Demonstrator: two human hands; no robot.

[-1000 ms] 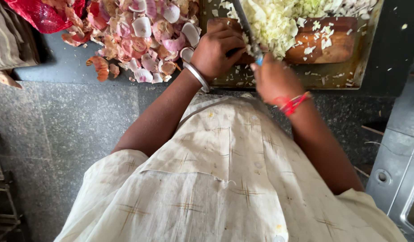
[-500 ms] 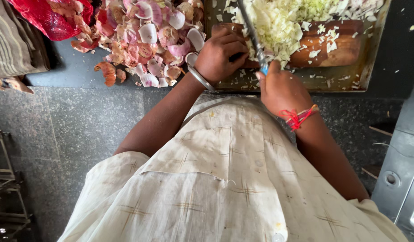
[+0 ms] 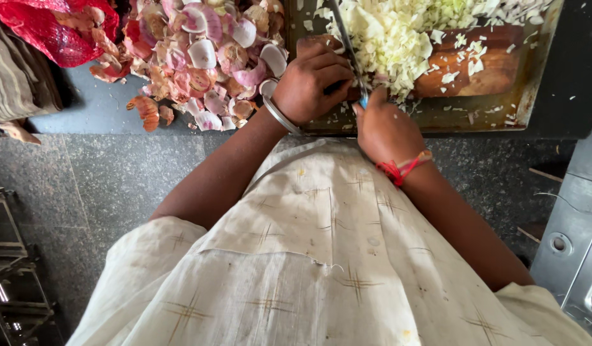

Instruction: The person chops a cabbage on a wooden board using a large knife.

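My right hand, with a red thread on its wrist, grips the blue handle of a knife whose blade points away over a heap of chopped cabbage. The cabbage lies on a brown wooden board inside a metal tray. My left hand, wearing a metal bangle, is curled with its fingers bent beside the blade at the near left edge of the cabbage heap. What it presses on is hidden under the fingers.
A pile of pink and white onion peels lies left of the tray on the dark counter. A red mesh bag sits at the far left. A steel sink edge shows lower right, a metal rack lower left.
Both hands have stayed at the near left edge of the cabbage heap, with the knife blade shifting slightly. The view has drifted a little.
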